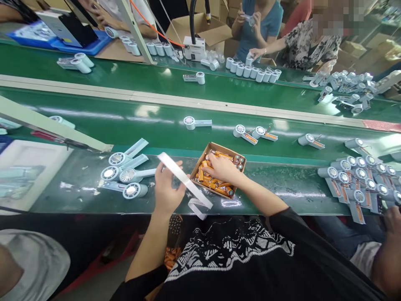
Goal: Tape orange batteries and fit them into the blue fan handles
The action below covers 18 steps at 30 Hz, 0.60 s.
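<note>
My left hand point(167, 188) is closed around a long white strip point(184, 182) that slants from upper left down to the bench edge, where its end curls. My right hand point(221, 167) reaches into a small cardboard box point(205, 155) full of orange cylindrical batteries point(216, 184), fingers curled over them; what they grip is hidden. Left of my left hand lie several pale blue handheld fan bodies point(125, 171) on the green bench.
Fan units with orange batteries point(253, 134) ride the green conveyor belt point(156, 121). A pile of fans point(360, 177) lies at right beside another person's hand point(393, 219). Across the belt, people handle rows of white parts point(253, 71). A white tray point(28, 171) sits left.
</note>
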Motion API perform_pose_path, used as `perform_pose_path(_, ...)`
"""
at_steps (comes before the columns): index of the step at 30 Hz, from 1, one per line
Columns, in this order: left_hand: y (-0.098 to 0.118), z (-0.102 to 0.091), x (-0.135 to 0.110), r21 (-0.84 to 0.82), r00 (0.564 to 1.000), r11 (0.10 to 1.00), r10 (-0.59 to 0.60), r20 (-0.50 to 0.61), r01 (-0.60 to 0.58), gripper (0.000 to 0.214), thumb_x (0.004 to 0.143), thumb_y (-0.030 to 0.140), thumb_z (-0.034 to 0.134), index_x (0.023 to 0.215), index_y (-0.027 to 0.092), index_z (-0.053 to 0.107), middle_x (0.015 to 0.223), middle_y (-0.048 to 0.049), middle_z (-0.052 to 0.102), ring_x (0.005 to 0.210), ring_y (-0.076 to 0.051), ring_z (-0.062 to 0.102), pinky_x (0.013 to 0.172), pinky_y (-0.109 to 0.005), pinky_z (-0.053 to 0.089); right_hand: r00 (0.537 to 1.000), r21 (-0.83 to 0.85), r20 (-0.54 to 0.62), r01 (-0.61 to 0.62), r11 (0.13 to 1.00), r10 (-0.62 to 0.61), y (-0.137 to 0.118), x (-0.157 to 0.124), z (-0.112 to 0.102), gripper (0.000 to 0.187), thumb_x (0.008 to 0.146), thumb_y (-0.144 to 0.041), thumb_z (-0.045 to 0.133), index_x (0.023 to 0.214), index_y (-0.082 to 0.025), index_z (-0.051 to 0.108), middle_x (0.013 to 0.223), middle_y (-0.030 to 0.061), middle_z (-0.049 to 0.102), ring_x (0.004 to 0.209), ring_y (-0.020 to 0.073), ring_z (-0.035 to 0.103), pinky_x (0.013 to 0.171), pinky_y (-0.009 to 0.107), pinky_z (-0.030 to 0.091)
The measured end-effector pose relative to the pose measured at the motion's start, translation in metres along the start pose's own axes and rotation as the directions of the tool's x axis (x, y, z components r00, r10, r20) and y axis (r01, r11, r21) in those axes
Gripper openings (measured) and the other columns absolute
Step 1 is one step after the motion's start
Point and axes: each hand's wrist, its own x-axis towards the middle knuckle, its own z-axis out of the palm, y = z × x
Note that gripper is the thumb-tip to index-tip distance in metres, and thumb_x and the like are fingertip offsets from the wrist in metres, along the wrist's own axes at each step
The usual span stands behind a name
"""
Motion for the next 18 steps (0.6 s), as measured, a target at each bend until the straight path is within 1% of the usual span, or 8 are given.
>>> perform_pose_path(3,0.016,0.007,0.008,0.000,0.997,0.998,0.065,-0.030,-0.065,0.035,0.093,0.016,0.065,0.127,0.026,0.063,0.120,-0.0094,0.073,0.139,-0.036,0.057,0.123,-0.063,0.046,0.998,-0.055,0.054,-0.032,0.998,0.035,0.003,0.022,0.010,0.036,0.096,-0.038,0.075,0.122,-0.017,0.061,0.110,0.0188,0.080,0.102,0.0341,0.077,0.086,0.039,0.058)
perform_pose_path(6,0.019,0.010,0.008,0.049,0.984,0.982,0.180,0.000,-0.180,0.033,0.088,0.006,0.062,0.117,0.023,0.067,0.109,-0.0096,0.073,0.140,-0.038,0.056,0.123,-0.068,0.045,1.000,0.249,0.018,-0.023,0.968,0.019,0.018,0.025,0.010,0.025,0.092,-0.021,0.072,0.114,-0.020,0.061,0.105,0.0109,0.080,0.099,0.0272,0.078,0.090,0.037,0.059)
perform_pose_path(7,0.018,0.011,0.006,0.064,0.981,0.979,0.193,0.006,-0.193,0.035,0.087,0.004,0.061,0.116,0.023,0.067,0.109,-0.0098,0.073,0.140,-0.038,0.055,0.123,-0.069,0.045,0.999,0.395,-0.033,-0.013,0.919,0.029,0.025,0.023,0.008,0.024,0.091,-0.019,0.070,0.113,-0.020,0.060,0.106,0.0089,0.079,0.099,0.0243,0.077,0.092,0.036,0.059)
perform_pose_path(9,0.016,0.012,0.003,0.075,0.981,0.978,0.192,0.041,-0.194,0.040,0.086,0.002,0.059,0.119,0.023,0.069,0.114,-0.0099,0.074,0.143,-0.038,0.052,0.123,-0.071,0.044,0.984,0.659,-0.158,0.047,0.750,0.077,0.036,0.016,0.002,0.026,0.092,-0.024,0.065,0.117,-0.022,0.058,0.114,0.0074,0.077,0.105,0.0203,0.076,0.096,0.034,0.059)
perform_pose_path(11,0.015,0.014,0.001,0.077,0.983,0.983,0.157,0.093,-0.164,0.047,0.085,0.002,0.058,0.124,0.024,0.071,0.120,-0.0099,0.074,0.151,-0.040,0.044,0.120,-0.070,0.048,0.966,0.801,-0.228,0.114,0.587,0.123,0.042,0.005,-0.004,0.031,0.095,-0.032,0.062,0.124,-0.023,0.056,0.119,0.0066,0.075,0.106,0.0189,0.074,0.097,0.033,0.060)
perform_pose_path(12,0.016,0.015,0.000,0.080,0.983,0.986,0.138,0.120,-0.148,0.050,0.085,0.002,0.057,0.127,0.024,0.071,0.123,-0.0100,0.074,0.155,-0.041,0.039,0.117,-0.068,0.051,0.963,0.828,-0.237,0.129,0.546,0.132,0.043,-0.002,-0.007,0.033,0.096,-0.036,0.063,0.125,-0.023,0.056,0.117,0.0059,0.075,0.104,0.0191,0.075,0.096,0.034,0.060)
perform_pose_path(14,0.017,0.017,0.001,0.102,0.979,0.985,0.123,0.166,-0.141,0.054,0.087,0.001,0.056,0.133,0.025,0.071,0.128,-0.0101,0.074,0.159,-0.043,0.032,0.111,-0.062,0.057,0.969,0.825,-0.223,0.128,0.550,0.109,0.040,-0.016,-0.014,0.036,0.096,-0.043,0.065,0.127,-0.023,0.059,0.114,0.0053,0.077,0.101,0.0206,0.075,0.096,0.037,0.061)
perform_pose_path(18,0.020,0.020,0.005,0.162,0.957,0.961,0.185,0.221,-0.224,0.055,0.093,0.002,0.053,0.138,0.029,0.071,0.130,-0.0073,0.075,0.159,-0.041,0.035,0.111,-0.056,0.059,0.984,0.691,-0.176,0.143,0.709,-0.026,0.030,-0.038,-0.033,0.040,0.102,-0.043,0.062,0.138,-0.026,0.059,0.132,0.0082,0.075,0.124,0.0262,0.071,0.110,0.045,0.055)
